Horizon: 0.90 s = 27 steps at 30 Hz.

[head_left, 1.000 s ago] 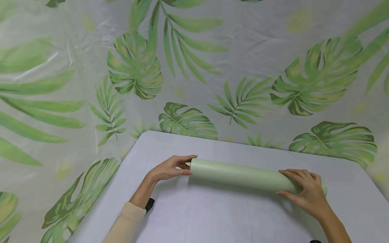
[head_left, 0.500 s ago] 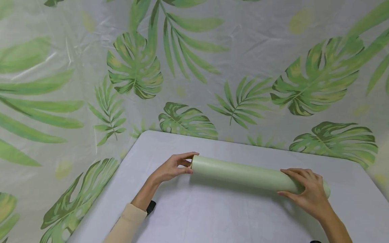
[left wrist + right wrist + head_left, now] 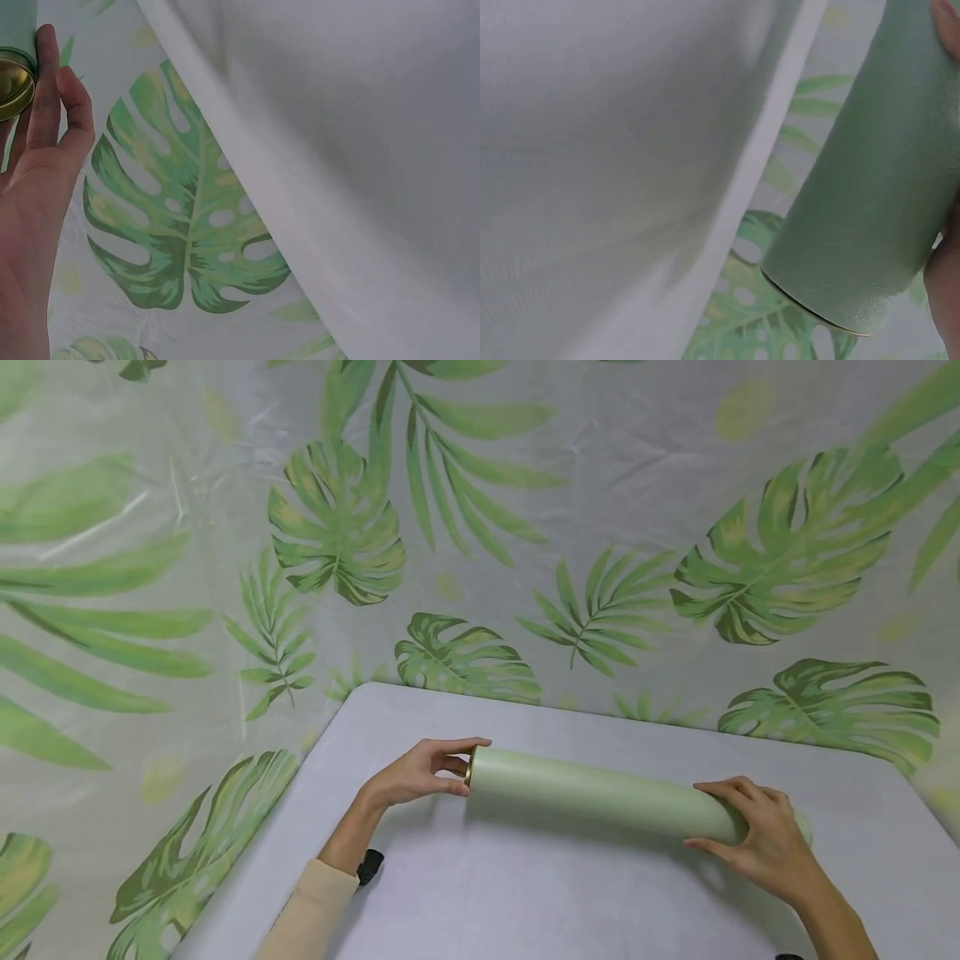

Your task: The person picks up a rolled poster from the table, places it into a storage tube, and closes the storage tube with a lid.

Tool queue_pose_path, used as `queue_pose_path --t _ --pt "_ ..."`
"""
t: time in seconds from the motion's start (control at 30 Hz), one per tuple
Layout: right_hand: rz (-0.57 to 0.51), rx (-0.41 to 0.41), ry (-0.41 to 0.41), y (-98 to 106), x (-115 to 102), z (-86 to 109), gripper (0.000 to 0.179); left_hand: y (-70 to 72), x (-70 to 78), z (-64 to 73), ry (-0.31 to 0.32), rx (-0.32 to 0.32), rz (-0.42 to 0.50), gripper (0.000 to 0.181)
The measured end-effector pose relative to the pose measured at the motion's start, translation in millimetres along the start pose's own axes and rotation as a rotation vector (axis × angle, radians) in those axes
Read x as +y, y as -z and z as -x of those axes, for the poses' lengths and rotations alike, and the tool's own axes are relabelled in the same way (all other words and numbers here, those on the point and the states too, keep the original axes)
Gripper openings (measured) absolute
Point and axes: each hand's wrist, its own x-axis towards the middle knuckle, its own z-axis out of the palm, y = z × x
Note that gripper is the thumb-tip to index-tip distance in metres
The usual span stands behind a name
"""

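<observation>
A long pale green tube (image 3: 592, 793) is held crosswise close over the white table, its left end a little farther back than its right. My left hand (image 3: 412, 772) grips the gold-coloured end piece (image 3: 470, 767) at the left end, thumb below and fingers above. In the left wrist view this gold end (image 3: 13, 86) shows a round recess, with fingers along its side. My right hand (image 3: 768, 835) is wrapped around the tube near its right end. The right wrist view shows the smooth green tube (image 3: 870, 180) with a thin gold line at its lower edge.
A white-covered table (image 3: 525, 893) with rounded corners lies under both hands. Behind it and at its left hangs a pale, shiny sheet (image 3: 480, 577) printed with green leaves. Black wrist gear (image 3: 370, 867) sits on the left wrist.
A wider gold band now shows at the tube's left end, beside my left fingers. The tube shifted slightly right, then my left hand moved a little back to the left.
</observation>
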Motion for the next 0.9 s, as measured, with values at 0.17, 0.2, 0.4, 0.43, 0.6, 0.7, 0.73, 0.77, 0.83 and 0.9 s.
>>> queue_pose_path --t 0.17,0.2,0.4,0.43,0.6,0.7,0.73,0.77,0.83,0.9 --pt "-0.008 -0.017 -0.017 -2.1 1.9 3.2 0.085 -1.6 -2.0 -2.6 -0.004 0.010 -0.009 0.072" --pt "-0.011 -0.020 -0.019 -2.4 1.8 3.4 0.086 -1.6 -1.6 -2.7 -0.009 0.016 -0.018 0.072" --pt "-0.039 -0.015 0.009 -1.5 0.8 2.3 0.092 -1.5 4.2 -3.7 -0.038 0.089 -0.076 0.068" --pt "-0.044 -0.009 0.016 -1.0 0.8 2.0 0.092 -1.8 5.1 -4.1 -0.043 0.101 -0.079 0.068" --pt "-0.057 0.012 0.028 2.0 0.3 0.6 0.093 -4.4 5.6 -6.6 -0.066 0.118 -0.085 0.069" --pt "-0.048 0.008 0.026 3.1 -0.5 0.2 0.094 -5.1 3.8 -6.7 -0.061 0.104 -0.089 0.071" --pt "-0.044 0.005 0.026 3.3 -0.7 0.2 0.094 -4.8 3.6 -6.1 -0.054 0.104 -0.094 0.072" --pt "-0.039 0.003 0.028 3.2 -0.8 0.0 0.094 -4.4 3.4 -5.5 -0.050 0.109 -0.093 0.073" --pt "-0.035 0.000 0.030 3.2 -1.3 -0.9 0.094 -3.3 4.4 -4.0 -0.038 0.143 -0.094 0.073" --pt "-0.035 0.003 0.030 3.5 -1.5 -2.2 0.094 -2.1 6.6 -2.6 -0.025 0.192 -0.102 0.073"
